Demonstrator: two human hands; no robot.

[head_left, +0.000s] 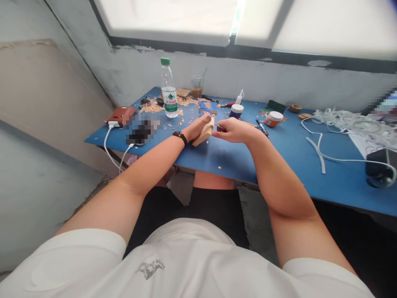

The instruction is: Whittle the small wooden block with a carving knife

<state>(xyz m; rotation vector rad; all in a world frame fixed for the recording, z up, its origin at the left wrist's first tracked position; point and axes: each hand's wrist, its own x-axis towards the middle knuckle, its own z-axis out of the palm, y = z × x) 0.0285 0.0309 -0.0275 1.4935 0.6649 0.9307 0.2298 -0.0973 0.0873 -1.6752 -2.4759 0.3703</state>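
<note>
My left hand (198, 126), with a black watch on its wrist, is closed around a pale wooden block (204, 137) above the blue table. The block is tilted, its lower end towards me. My right hand (234, 130) is just right of it, its fingers wrapped round a small dark carving tool (220, 128), mostly hidden in the grip. The tool's tip cannot be made out against the wood. Wood shavings (151, 106) lie behind and to the left of my hands. Close behind the right hand stands a dark blue jar with a white lid (236, 110).
A water bottle (169, 93) and a plastic cup (197, 87) stand at the back. To the left are a brown leather case (123, 115) and a phone (141, 133), with white cables. An orange jar (273, 119), pens (262, 128) and white tubing (350, 124) lie to the right.
</note>
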